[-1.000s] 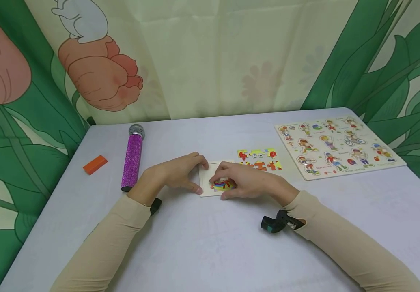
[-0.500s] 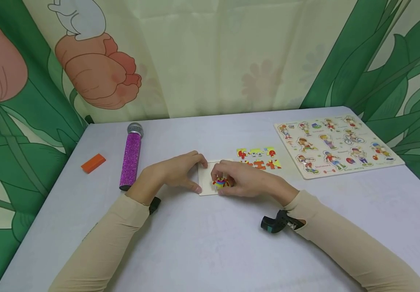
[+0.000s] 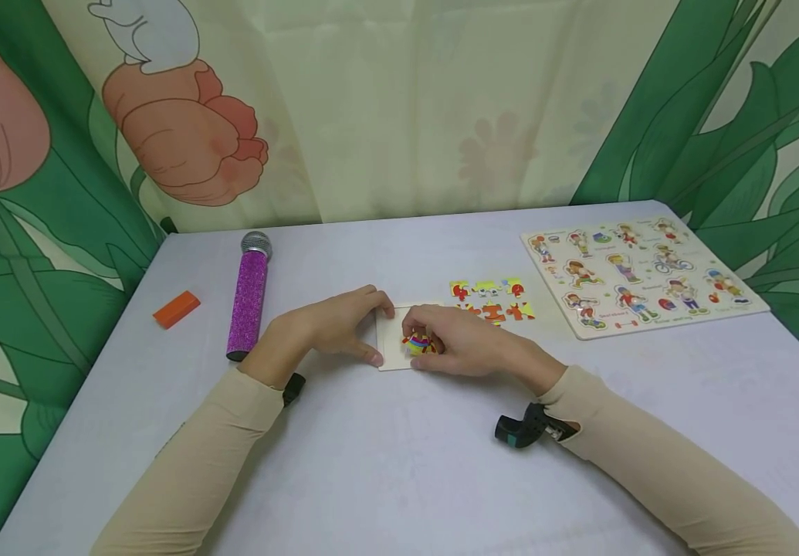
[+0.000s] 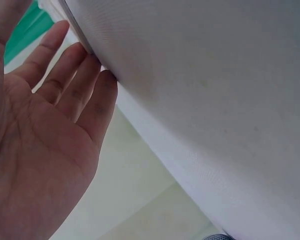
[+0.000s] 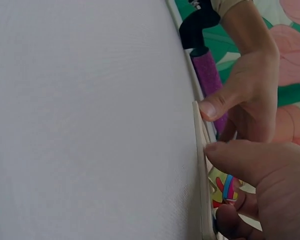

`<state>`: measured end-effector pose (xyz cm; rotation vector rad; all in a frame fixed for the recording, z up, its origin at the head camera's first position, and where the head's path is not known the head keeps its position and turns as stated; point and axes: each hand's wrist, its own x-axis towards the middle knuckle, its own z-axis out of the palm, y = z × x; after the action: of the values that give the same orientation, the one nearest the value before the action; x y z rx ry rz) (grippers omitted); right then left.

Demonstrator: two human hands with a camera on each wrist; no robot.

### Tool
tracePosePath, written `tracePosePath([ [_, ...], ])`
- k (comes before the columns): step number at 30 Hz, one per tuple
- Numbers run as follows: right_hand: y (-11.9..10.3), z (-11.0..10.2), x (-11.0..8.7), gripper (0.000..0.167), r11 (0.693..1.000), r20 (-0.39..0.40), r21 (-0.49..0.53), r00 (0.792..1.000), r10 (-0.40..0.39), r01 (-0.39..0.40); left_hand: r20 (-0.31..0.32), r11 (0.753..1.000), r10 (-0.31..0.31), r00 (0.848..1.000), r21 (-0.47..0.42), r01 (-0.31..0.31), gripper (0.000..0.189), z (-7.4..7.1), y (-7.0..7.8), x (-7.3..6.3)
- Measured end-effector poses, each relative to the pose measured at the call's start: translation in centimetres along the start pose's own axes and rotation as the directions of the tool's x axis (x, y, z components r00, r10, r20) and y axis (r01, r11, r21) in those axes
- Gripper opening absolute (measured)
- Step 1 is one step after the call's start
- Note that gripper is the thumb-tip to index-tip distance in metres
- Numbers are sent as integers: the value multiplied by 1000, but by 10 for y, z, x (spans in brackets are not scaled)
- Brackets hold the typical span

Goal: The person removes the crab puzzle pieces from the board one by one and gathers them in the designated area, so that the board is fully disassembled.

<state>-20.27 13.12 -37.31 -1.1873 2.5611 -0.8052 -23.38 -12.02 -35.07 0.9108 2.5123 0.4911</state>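
Note:
A small pale wooden puzzle tray [image 3: 392, 337] lies flat on the white-covered table in the head view. My left hand [image 3: 333, 328] rests at its left side, thumb at the near corner and fingertips at the far one; the left wrist view shows those fingers [image 4: 82, 85] fairly straight against the edge. With curled fingers, my right hand [image 3: 465, 340] pinches a colourful puzzle piece [image 3: 418, 343] over the tray. Yellow, red and rainbow stripes show on that piece [image 5: 224, 190], which stands tilted in the right wrist view. My right fingers partly hide it and the tray's right half.
Several loose yellow-and-red puzzle pieces [image 3: 492, 312] lie just beyond my right hand. A larger picture puzzle board [image 3: 607, 324] sits at the back right. To the left are a purple glitter microphone [image 3: 248, 301] and an orange block [image 3: 177, 310]. A patterned curtain [image 3: 399, 116] hangs behind the table.
My right fingers have tipped up the colourful puzzle piece, which lay flatter in the tray a second ago, and shifted slightly left. The left hand stays at the tray's edge.

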Motion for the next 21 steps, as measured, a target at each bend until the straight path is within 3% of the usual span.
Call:
tracePosePath([
  [5, -4, 2, 2, 18, 999, -46, -27, 999, 23, -24, 2, 1000, 5, 1000, -3, -5, 70, -1, 0, -1],
  [12, -4, 3, 4, 29, 998, -68, -26, 996, 54, -56, 15, 1000, -4, 1000, -4, 4, 70, -2, 1, -3],
  [21, -3, 4, 7, 24, 995, -125, -89, 991, 44, -55, 12, 1000, 8, 1000, 1, -8, 69, -3, 1, -2],
])
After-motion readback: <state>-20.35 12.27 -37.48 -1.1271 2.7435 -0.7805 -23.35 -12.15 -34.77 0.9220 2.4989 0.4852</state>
